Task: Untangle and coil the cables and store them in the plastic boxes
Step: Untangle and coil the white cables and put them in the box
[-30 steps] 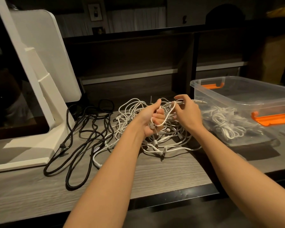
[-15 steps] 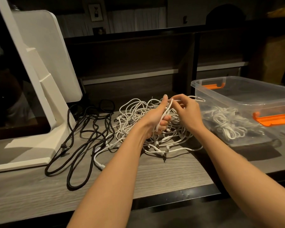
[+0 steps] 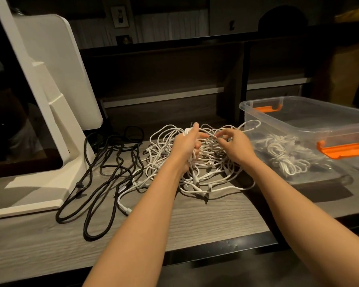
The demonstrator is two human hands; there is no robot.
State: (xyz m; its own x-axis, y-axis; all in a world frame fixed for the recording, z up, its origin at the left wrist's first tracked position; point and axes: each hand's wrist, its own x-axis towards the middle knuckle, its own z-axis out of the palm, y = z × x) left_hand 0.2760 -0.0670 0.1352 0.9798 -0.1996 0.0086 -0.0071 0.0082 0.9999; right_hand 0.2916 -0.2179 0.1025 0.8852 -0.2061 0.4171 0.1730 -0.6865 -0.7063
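Two cable tangles [image 3: 195,162] cover a grey wooden desk [image 3: 195,224].

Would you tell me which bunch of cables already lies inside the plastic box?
The coiled white cables inside the clear plastic box; the white tangle and black cables lie loose on the tabletop.

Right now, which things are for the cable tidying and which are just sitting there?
For the job:
white cable tangle
black cables
clear plastic box with coiled white cables
left hand, gripping a bunch
right hand, pinching a strand

Just sitting there:
white stand
picture frame
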